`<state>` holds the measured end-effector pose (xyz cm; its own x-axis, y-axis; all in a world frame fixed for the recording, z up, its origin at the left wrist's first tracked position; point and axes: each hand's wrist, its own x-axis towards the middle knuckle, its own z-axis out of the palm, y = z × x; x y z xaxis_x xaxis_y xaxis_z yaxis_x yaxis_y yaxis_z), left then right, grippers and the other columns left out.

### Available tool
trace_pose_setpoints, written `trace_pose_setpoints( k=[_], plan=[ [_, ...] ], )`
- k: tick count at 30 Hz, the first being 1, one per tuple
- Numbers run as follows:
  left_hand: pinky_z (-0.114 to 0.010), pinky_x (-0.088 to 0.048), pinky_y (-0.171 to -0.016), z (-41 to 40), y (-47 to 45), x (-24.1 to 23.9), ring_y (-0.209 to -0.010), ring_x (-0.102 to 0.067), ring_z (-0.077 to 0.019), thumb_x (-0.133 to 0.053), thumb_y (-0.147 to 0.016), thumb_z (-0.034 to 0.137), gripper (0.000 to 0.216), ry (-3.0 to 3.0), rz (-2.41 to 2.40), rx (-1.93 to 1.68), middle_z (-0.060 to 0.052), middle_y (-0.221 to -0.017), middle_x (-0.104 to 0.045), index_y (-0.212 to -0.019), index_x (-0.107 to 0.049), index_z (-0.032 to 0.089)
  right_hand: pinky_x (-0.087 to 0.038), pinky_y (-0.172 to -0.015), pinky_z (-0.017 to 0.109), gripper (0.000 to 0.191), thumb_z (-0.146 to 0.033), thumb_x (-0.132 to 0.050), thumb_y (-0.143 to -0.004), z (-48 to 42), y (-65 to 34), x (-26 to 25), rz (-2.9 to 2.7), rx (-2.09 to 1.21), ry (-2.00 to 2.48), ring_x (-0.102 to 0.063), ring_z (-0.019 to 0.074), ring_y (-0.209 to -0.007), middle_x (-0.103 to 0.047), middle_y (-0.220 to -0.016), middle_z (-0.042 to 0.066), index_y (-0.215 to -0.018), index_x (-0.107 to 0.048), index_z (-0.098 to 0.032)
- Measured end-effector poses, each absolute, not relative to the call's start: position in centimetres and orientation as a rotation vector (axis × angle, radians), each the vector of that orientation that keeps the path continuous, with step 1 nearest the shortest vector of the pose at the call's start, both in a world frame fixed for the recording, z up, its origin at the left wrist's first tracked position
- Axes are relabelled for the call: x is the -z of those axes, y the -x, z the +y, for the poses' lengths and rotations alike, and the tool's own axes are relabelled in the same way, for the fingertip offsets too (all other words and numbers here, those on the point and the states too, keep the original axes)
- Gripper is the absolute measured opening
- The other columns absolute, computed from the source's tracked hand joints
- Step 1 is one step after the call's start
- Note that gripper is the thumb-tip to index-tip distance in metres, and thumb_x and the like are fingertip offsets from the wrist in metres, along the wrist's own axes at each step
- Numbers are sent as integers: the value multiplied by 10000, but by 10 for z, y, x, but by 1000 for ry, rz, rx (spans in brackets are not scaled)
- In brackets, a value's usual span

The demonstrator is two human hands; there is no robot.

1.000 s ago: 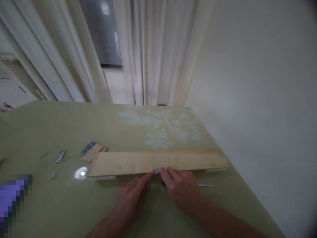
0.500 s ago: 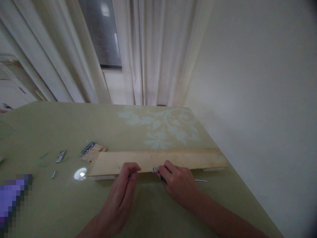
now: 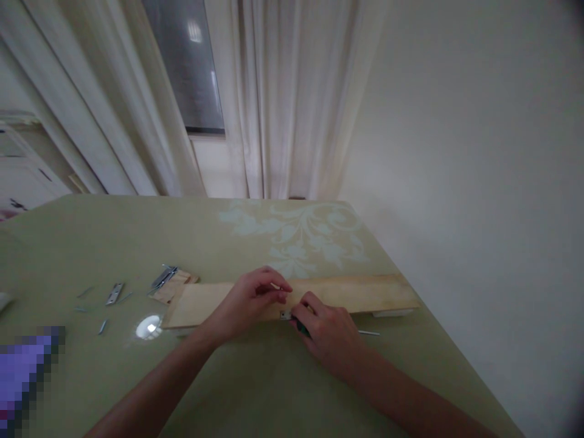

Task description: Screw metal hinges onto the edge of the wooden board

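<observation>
A long pale wooden board (image 3: 356, 294) lies across the table in front of me. On its near edge sits a small metal plate (image 3: 285, 315) with a hole showing. My right hand (image 3: 326, 328) pinches the plate's right end with thumb and forefinger, and its curled fingers also hold a screwdriver (image 3: 369, 333). Part of the dark green handle shows at the palm, and the thin shaft points right. Above the board, just left of the plate, my left hand (image 3: 255, 298) has its fingertips drawn together; whatever is between them is too small to name.
Left of the board lie a loose metal plate (image 3: 115, 294), several screws (image 3: 103, 327) and a wood scrap (image 3: 171, 288) with metal hardware on it. A purple pixelated shape (image 3: 27, 371) covers the lower left. The table (image 3: 137, 237) meets a wall at right; curtains (image 3: 301, 91) hang behind.
My left hand has moved up and right, over the board toward the metal plate, and its fingers have come together. My right hand keeps its hold in nearly the same place.
</observation>
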<state>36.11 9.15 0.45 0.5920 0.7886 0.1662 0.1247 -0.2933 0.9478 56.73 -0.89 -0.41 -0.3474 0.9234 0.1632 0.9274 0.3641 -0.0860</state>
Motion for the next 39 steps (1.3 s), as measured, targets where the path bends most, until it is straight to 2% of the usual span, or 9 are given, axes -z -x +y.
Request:
trace_pose_setpoints(
  k=[2,5,10,26,33,39],
  plan=[
    [-288,-557,-757,92,-361,5,-843,-715,-183,-771,-884,355,211,-1725,755,-756,-79,-1000,-766,-981,-823,175,-388,-555,278,83,-223,-734,-1003,-8,-568,6,-2437,27,1666,-743,184,-750,-756,-1095,32,-1085,-719,-230],
    [-286,-556,-746,93,-360,7,-820,-724,-190,-790,-854,338,248,-1686,771,-644,-64,-925,-798,-1039,-819,177,-396,-550,279,141,-224,-744,-991,-8,-569,8,-2436,32,1651,-738,182,-747,-754,-1104,43,-1128,-715,-222],
    [-282,-536,-741,94,-358,-5,-795,-715,-187,-775,-826,285,124,-1777,795,-567,-48,-847,-817,-870,-827,181,-412,-556,272,145,-202,-740,-981,-8,-569,9,-2440,16,1650,-738,182,-756,-755,-1097,44,-1122,-719,-229],
    [-283,-515,-700,93,-358,-5,-769,-715,-195,-825,-795,355,197,-1706,783,-485,-58,-806,-807,-840,-792,166,-446,-573,283,121,-215,-716,-1010,-9,-570,6,-2448,-20,1661,-756,192,-781,-748,-1105,40,-1130,-716,-231],
    [-270,-502,-700,90,-360,-5,-747,-696,-176,-813,-802,296,126,-1726,750,-485,-39,-794,-796,-796,-777,175,-461,-573,279,128,-206,-725,-995,-8,-569,6,-2455,-25,1688,-759,197,-778,-749,-1103,53,-1122,-730,-224],
    [-248,-460,-661,93,-356,-1,-715,-649,-159,-794,-819,292,134,-1795,728,-442,-31,-777,-763,-837,-777,161,-553,-704,298,109,-251,-769,-988,-7,-573,-12,-2283,-287,1575,-756,195,-847,-753,-1071,57,-1084,-762,-201]
  ],
)
